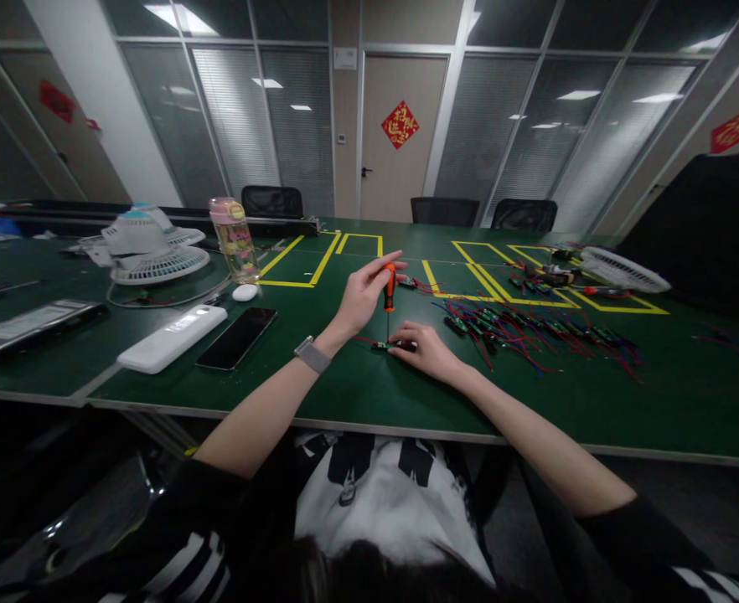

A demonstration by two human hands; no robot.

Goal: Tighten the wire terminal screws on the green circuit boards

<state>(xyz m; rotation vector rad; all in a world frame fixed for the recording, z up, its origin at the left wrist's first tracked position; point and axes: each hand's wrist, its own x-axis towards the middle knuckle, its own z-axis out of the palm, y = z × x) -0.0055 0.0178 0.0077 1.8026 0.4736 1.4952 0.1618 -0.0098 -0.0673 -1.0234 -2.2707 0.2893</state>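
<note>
My left hand (366, 293) is closed round the orange and black handle of a screwdriver (389, 289), which stands upright with its shaft pointing down. The screwdriver's tip meets a small green circuit board (380, 346) lying on the green table. My right hand (429, 352) pinches the right side of that board between thumb and fingers, low against the tabletop. A red wire runs out from the board's left side. Another small board with red and blue wires (412, 283) lies just beyond my left hand.
Many wired circuit boards (533, 327) lie in a row at right. A black phone (237, 337), a white power bank (173, 337), a bottle (235, 243) and fan parts (156, 247) are at left. Yellow tape rectangles (312, 285) mark the table; a fan grille (624, 270) rests far right.
</note>
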